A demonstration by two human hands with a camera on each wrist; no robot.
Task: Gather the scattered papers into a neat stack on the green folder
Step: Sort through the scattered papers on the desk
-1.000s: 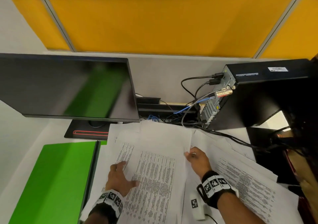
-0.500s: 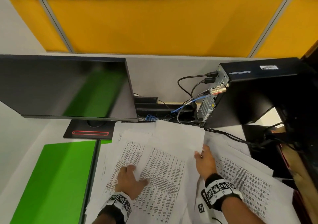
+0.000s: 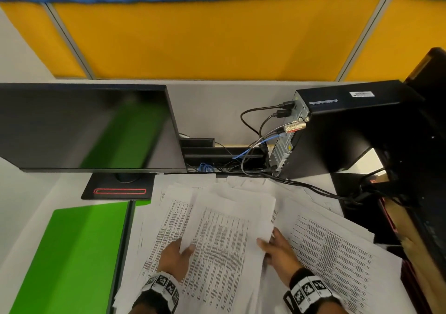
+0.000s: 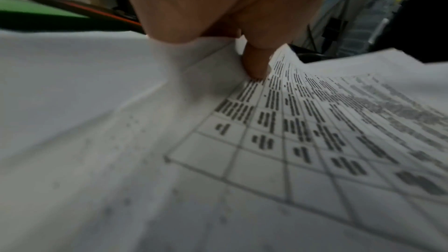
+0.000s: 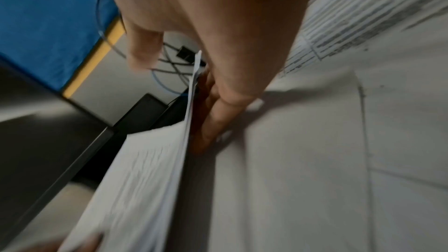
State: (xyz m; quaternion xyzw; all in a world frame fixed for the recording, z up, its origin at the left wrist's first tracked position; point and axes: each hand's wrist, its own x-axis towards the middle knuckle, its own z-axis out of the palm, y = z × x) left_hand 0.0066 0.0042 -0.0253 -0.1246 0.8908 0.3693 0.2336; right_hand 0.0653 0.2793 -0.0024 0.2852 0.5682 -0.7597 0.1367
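My left hand grips the left edge of a bunch of printed sheets, thumb on top and the other fingers tucked under the paper; in the left wrist view the thumb presses down on a page ruled into a table. My right hand holds the right edge of the same bunch, thumb over the top and fingers slid beneath, so that edge stands lifted off the papers below. Between my two hands the bunch lies roughly squared but with its far corners fanned out. Around it the scattered papers cover the desk, spreading to the right of my right hand and toward the far side, overlapping at odd angles. The green folder lies flat to the left of my left hand, just beside the paper pile, with some sheets overlapping its right edge. Beyond the folder, at the far left, stands a dark monitor on its base. At the far right sits a black computer tower with cables trailing from its back.
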